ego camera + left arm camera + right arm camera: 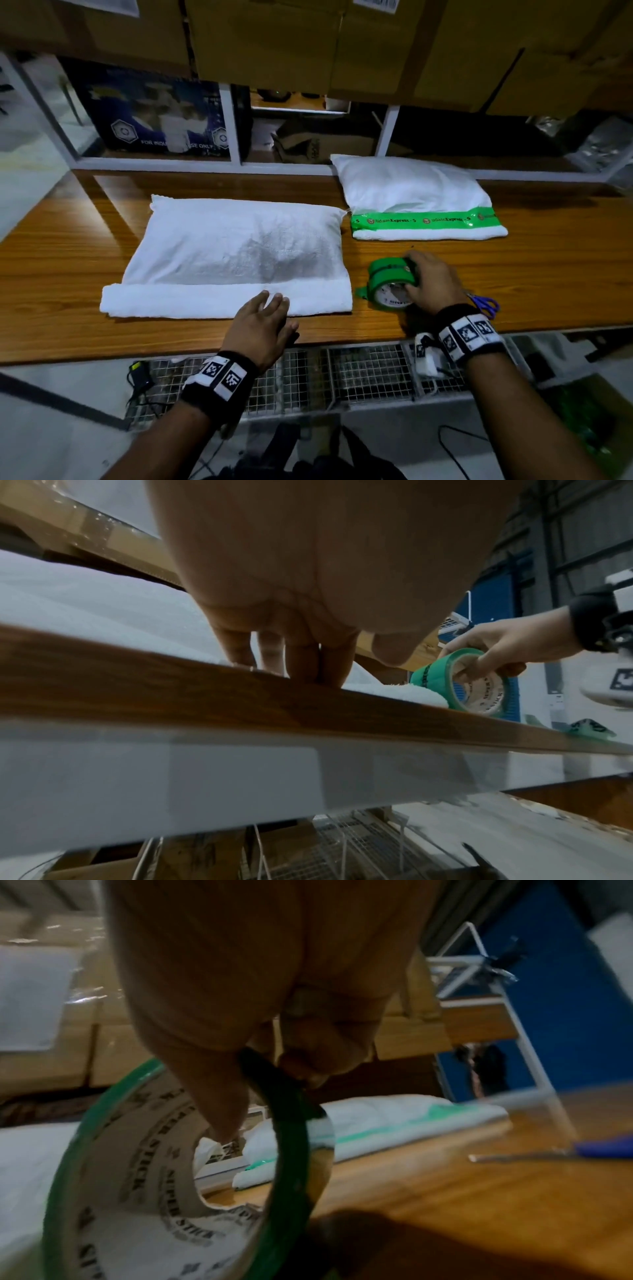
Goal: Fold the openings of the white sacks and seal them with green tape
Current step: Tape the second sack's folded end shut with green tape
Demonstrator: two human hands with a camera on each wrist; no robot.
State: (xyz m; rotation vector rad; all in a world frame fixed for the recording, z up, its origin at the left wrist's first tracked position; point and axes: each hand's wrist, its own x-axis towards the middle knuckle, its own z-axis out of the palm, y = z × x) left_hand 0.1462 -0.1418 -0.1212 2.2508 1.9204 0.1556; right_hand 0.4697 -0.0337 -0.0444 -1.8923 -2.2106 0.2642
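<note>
A white sack (236, 253) lies on the wooden table (548, 274), its opening folded over into a band (191, 301) along the near edge. My left hand (263, 318) lies flat with straight fingers pressing that fold, also seen in the left wrist view (301, 653). My right hand (431, 281) grips the green tape roll (390, 284) just right of the sack, thumb inside the core (143, 1172). A second white sack (411, 192) lies at the back right with a green tape strip (424, 221) across its folded end.
Blue-handled scissors (484, 305) lie right of my right wrist. Cardboard boxes (308, 41) stand on the shelf above, and a dark printed box (154, 116) sits behind the table. A wire mesh rack (342, 377) lies below the table's front edge.
</note>
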